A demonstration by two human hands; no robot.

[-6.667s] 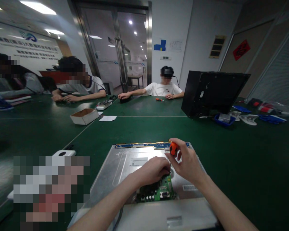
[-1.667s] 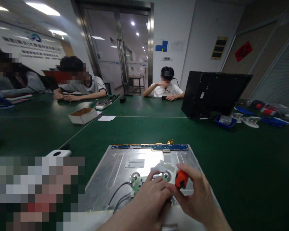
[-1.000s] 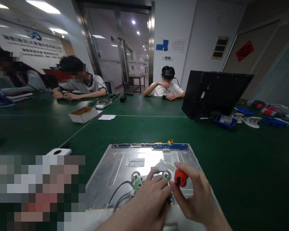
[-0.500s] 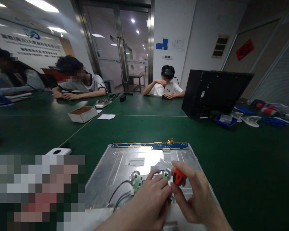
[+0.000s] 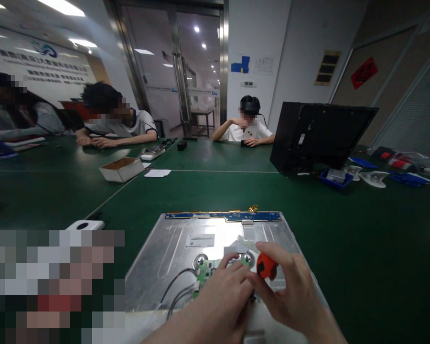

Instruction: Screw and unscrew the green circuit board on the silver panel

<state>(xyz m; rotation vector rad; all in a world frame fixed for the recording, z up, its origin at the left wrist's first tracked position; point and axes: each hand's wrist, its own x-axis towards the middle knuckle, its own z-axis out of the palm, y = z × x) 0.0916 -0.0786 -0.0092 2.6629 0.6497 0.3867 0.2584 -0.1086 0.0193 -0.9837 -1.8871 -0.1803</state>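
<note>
A silver metal panel (image 5: 172,239) lies in front of me, with a blue circuit strip (image 5: 252,217) along its far edge. On it sits a green circuit board (image 5: 204,272) with dark cables at its left. My left hand (image 5: 224,291) rests over the board with fingers bent; what its fingertips hold, if anything, is hidden. Thumb and fingers of my right hand (image 5: 290,286) grip a red-orange screwdriver handle (image 5: 267,265) just right of my left hand. The tool's lower end is out of sight.
A black monitor-like housing (image 5: 322,136) stands at the back right, near a blue tray (image 5: 337,178). An open box (image 5: 122,169) sits back left. A white device (image 5: 86,224) lies left of the panel. Three people sit around the green table (image 5: 215,191).
The orange handle has turned in my right fingers, and my right thumb has shifted slightly left. My left hand stays in nearly the same place.
</note>
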